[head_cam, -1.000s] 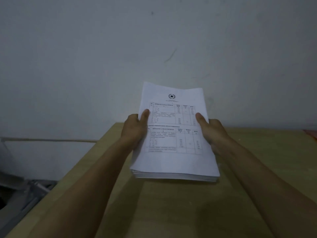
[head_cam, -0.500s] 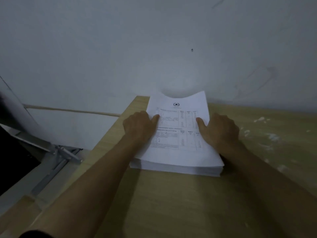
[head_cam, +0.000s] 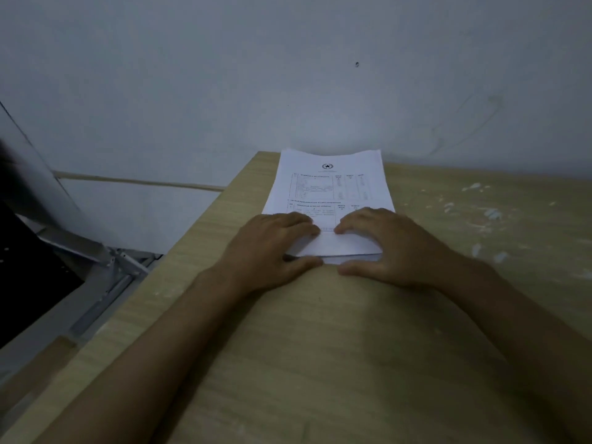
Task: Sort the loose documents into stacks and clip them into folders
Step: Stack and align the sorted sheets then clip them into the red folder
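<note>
Plain office-like room: my wooden desk (head_cam: 352, 347) against a bare grey wall (head_cam: 224, 75), printed forms (head_cam: 330, 193) stacked on it.

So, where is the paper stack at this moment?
The stack lies flat on the table near its far left corner, far edge against the wall, with the left hand and right hand on its near end.

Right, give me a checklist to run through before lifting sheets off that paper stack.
1. Paper stack lying flat on the table: ok.
2. Left hand at the near left corner, fingers on top: ok.
3. Right hand at the near right corner, fingers on top: ok.
4. Near edge squared: not ok, lower sheets stick out.
5. Folder or clip within view: not ok, none seen.
6. Far edge clear of the wall: cannot tell.
</note>
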